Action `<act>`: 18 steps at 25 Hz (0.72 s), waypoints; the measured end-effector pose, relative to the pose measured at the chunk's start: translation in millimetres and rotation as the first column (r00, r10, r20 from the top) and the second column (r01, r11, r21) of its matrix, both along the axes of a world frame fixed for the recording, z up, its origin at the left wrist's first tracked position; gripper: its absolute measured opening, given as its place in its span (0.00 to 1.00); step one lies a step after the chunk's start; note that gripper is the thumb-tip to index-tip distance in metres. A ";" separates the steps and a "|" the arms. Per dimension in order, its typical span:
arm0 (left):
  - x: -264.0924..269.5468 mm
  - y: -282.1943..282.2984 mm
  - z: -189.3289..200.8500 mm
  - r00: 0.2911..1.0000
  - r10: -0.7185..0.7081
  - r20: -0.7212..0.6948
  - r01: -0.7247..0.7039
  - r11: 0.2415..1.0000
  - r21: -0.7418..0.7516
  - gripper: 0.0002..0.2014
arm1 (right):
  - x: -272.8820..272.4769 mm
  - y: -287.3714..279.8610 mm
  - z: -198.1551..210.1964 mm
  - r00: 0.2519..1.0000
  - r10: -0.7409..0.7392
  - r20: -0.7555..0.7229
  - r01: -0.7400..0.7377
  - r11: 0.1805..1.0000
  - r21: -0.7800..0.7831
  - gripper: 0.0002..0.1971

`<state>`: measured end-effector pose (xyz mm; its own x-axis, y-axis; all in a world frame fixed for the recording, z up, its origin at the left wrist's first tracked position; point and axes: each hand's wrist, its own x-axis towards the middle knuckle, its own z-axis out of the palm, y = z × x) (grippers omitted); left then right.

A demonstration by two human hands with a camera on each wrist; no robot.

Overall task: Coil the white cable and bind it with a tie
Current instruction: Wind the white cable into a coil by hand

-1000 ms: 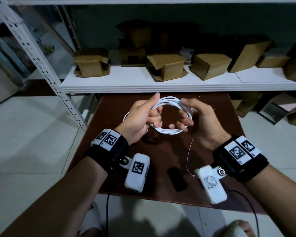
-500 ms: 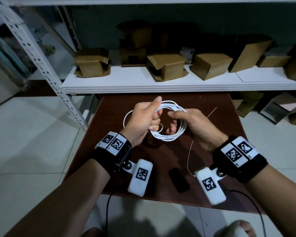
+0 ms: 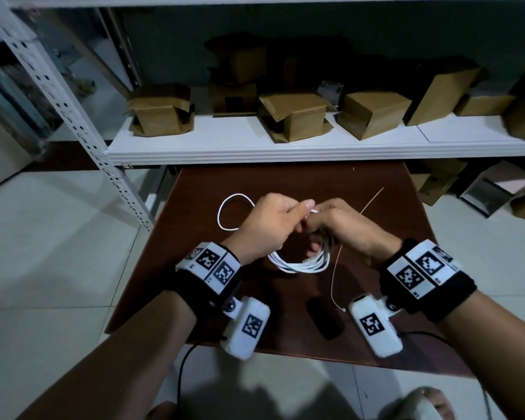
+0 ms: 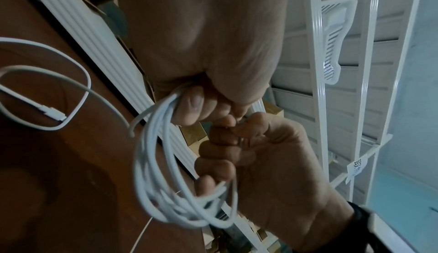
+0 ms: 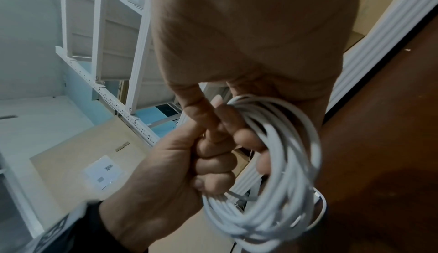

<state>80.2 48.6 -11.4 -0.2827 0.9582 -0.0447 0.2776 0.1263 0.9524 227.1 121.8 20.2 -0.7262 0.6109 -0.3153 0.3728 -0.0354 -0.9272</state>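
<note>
I'm looking down at a dark brown bench (image 3: 391, 225) standing on a pale tiled floor (image 3: 58, 253), with a white metal shelf (image 3: 255, 147) just beyond my hands carrying several cardboard boxes (image 3: 294, 115). More boxes sit on the floor under the shelf, off to the right of my right hand. My hands are pressed close together above the middle of the bench, knuckles touching. My left hand (image 3: 267, 225) is curled, thumb pointing toward the right hand, and its fingers close around the top of the white cable (image 3: 300, 265), whose coil hangs below both hands. My right hand (image 3: 346, 228) is also curled into a fist around the same bundle of loops. A loose loop of the cable trails out to the left of my left hand and lies on the bench; the left wrist view shows its connector end (image 4: 53, 113) resting there. A thin wire tie (image 3: 335, 268) runs past my right hand, one end sticking up beyond it and the other trailing toward me. A small dark object (image 3: 325, 319) lies on the bench between my wrists.
</note>
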 end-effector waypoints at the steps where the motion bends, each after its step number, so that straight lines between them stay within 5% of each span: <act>1: 0.5 0.6 -0.2 1.000 0.006 0.020 -0.006 1.000 -0.020 0.27 | -0.2 -2.0 0.2 1.000 -0.021 -0.013 0.020 0.999 -0.027 0.09; 6: -0.6 -3.3 19.8 0.960 -0.043 0.276 0.049 0.999 -0.014 0.24 | -3.6 -13.6 15.9 0.986 -0.129 -0.110 0.119 0.989 -0.087 0.04; 10: -7.4 -12.7 23.1 0.898 -0.176 0.404 0.166 0.984 0.061 0.18 | -4.1 -15.6 19.8 0.938 -0.290 -0.191 0.265 0.953 -0.144 0.10; 14: -10.5 -16.8 21.5 0.884 -0.213 0.417 0.177 0.976 0.124 0.05 | -5.5 -14.3 19.3 0.893 -0.380 -0.243 0.334 0.919 -0.209 0.12; 18: -14.4 -13.7 20.8 0.938 -0.058 0.342 0.014 0.991 0.132 0.04 | -5.4 -10.2 24.2 0.874 -0.389 -0.291 0.345 0.919 -0.193 0.13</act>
